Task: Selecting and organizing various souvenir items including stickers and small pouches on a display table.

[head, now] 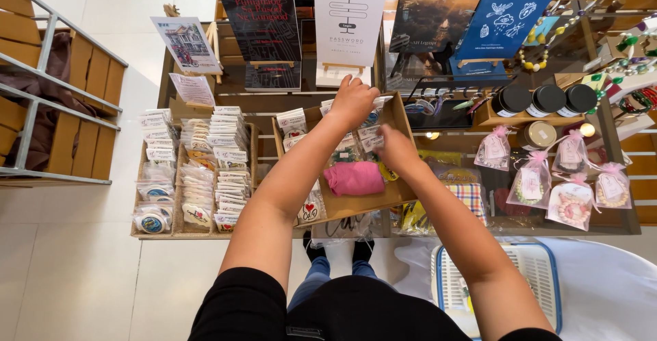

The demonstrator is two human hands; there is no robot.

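Cardboard tray [400, 118] on the display surface [236, 101], both my hands inside it. Left hand [352, 101] at the far end, grip clenched on small clear packets [378, 101]. Right hand [397, 148] over packets mid-tray, can't tell its grip. Pink cloth bundle [354, 178] lies just below, w/ sticker packs [226, 142] left.

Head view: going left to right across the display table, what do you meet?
Tray of packaged stickers → cardboard box with both hands in it, left hand, right hand → three black-lidded jars → pink-ribboned bracelet bags.
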